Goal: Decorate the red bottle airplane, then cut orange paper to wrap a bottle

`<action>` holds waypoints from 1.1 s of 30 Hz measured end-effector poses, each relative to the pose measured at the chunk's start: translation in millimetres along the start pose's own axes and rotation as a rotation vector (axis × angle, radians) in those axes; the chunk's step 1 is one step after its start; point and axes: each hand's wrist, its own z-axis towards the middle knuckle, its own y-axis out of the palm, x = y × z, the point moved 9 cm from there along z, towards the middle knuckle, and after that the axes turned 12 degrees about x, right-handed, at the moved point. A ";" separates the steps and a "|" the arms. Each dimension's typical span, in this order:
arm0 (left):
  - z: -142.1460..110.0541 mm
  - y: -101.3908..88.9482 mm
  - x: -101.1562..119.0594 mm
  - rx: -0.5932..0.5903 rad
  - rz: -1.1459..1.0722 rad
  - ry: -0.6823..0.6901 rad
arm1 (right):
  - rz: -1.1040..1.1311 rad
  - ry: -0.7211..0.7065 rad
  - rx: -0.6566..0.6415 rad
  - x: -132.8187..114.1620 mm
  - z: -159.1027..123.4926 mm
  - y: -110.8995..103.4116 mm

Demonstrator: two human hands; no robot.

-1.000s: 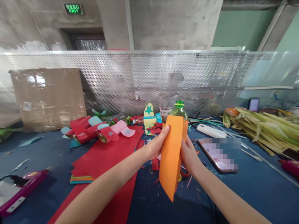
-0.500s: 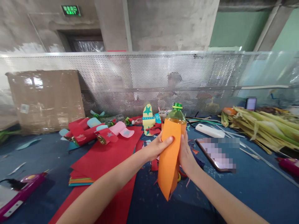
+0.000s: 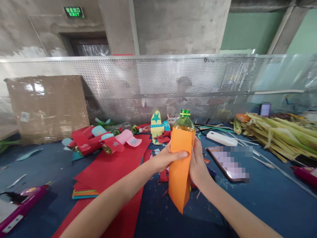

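Observation:
A clear green plastic bottle [image 3: 184, 123] stands upright in front of me, its neck and shoulder showing above a sheet of orange paper [image 3: 180, 175] wrapped around it. From the left, my left hand [image 3: 170, 157] grips the wrapped bottle, its thumb lying across the front of the paper. My right hand [image 3: 198, 163] presses on the other side, fingers running up along the paper's edge; part of them is hidden behind it. Below the hands the paper narrows to a loose, pointed corner. Paper scraps [image 3: 163, 175] lie on the table behind the bottle.
Red paper sheets [image 3: 114, 175] are stacked at left, with red paper-wrapped bottles [image 3: 90, 142] beyond. A yellow starred cutout [image 3: 156, 127] stands centre back. To the right are a phone [image 3: 228, 165], a white device [image 3: 221, 138] and dry husks [image 3: 279, 135]. A purple power strip [image 3: 24, 203] lies left.
The wrapped bottle has turned slightly and its top has shifted a little left, while the paper's lower corner has swung right. Both hands keep their hold, with the left thumb slightly lower.

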 end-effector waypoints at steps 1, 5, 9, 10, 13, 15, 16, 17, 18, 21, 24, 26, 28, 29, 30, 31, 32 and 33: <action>0.3 -1.2 0.5 0.026 -0.014 -0.001 | -0.038 -0.026 0.005 0.1 2.2 -1.5; 3.0 -10.5 1.0 0.151 -0.073 -0.040 | -0.004 0.082 -0.001 5.8 6.3 -0.5; 6.9 -26.2 5.1 0.276 -0.157 -0.107 | 0.211 0.187 -0.100 3.6 -0.7 14.4; 7.7 -29.5 7.2 0.293 -0.168 -0.115 | 0.209 0.157 -0.120 0.5 -1.9 16.6; 9.5 -33.9 12.2 0.296 -0.179 -0.123 | 0.114 0.008 -0.145 -8.9 -3.0 18.0; 9.9 -34.0 12.3 0.290 -0.185 -0.119 | 0.073 -0.052 -0.144 -12.0 -2.8 16.7; 10.0 -33.6 11.7 0.287 -0.187 -0.111 | 0.063 -0.066 -0.143 -12.9 -2.6 15.8; 10.1 -33.0 11.4 0.285 -0.190 -0.095 | 0.051 -0.077 -0.141 -13.8 -2.4 14.8; 10.2 -32.3 11.6 0.282 -0.191 -0.069 | 0.034 -0.087 -0.141 -14.9 -2.4 13.8; 10.2 -31.1 15.1 0.275 -0.185 0.023 | -0.042 -0.138 -0.147 -19.6 -2.7 12.4; 10.2 -33.1 19.0 0.292 -0.174 0.074 | -0.100 -0.217 -0.140 -24.3 -2.8 11.7; 10.1 -34.8 22.4 0.307 -0.170 0.100 | -0.124 -0.270 -0.140 -26.0 -3.4 12.5; 9.5 -36.2 25.7 0.323 -0.167 0.129 | -0.151 -0.323 -0.146 -27.7 -4.4 13.5; 9.0 -36.7 27.0 0.331 -0.166 0.141 | -0.168 -0.353 -0.146 -29.1 -5.1 13.7; 8.6 -37.0 27.9 0.338 -0.166 0.152 | -0.187 -0.382 -0.145 -30.6 -5.8 13.7; 8.1 -37.5 28.9 0.345 -0.165 0.163 | -0.207 -0.408 -0.143 -32.2 -6.5 13.4; 7.5 -38.0 30.1 0.353 -0.161 0.178 | -0.226 -0.430 -0.142 -33.5 -7.1 13.1; 7.0 -38.4 31.4 0.359 -0.152 0.193 | -0.246 -0.446 -0.139 -34.5 -7.6 12.6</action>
